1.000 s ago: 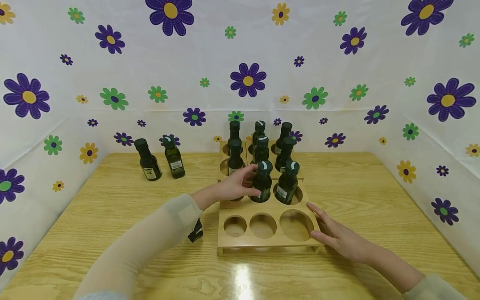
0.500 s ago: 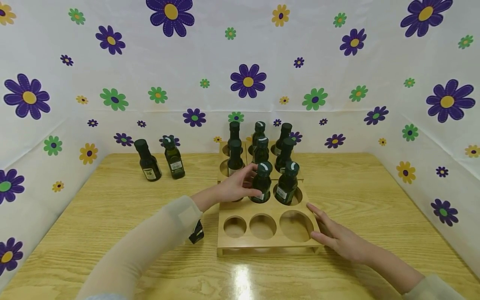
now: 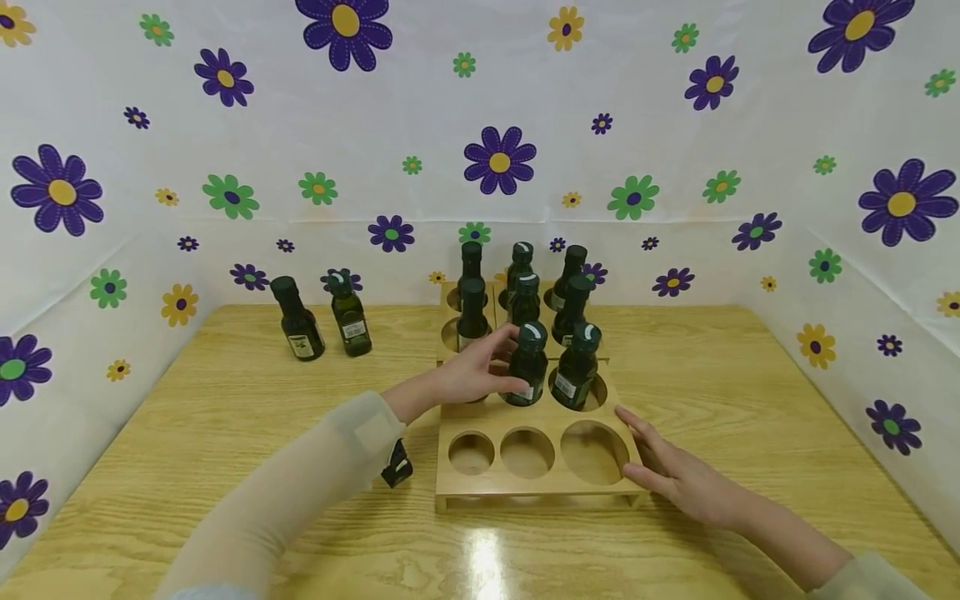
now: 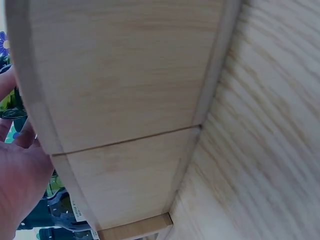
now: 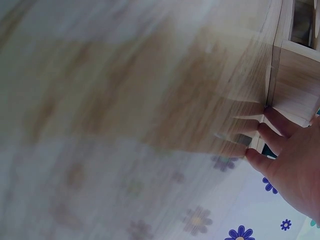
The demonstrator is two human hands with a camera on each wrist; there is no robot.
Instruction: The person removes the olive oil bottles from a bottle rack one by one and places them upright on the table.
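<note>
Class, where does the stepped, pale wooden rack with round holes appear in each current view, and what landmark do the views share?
Head: the stepped, pale wooden rack stands right of centre.
Left wrist: the rack fills much of the left and centre, showing smooth panels.
Right wrist: the rack shows at upper right, partly cut off.
Shared landmark: white cloth with purple flowers.
</note>
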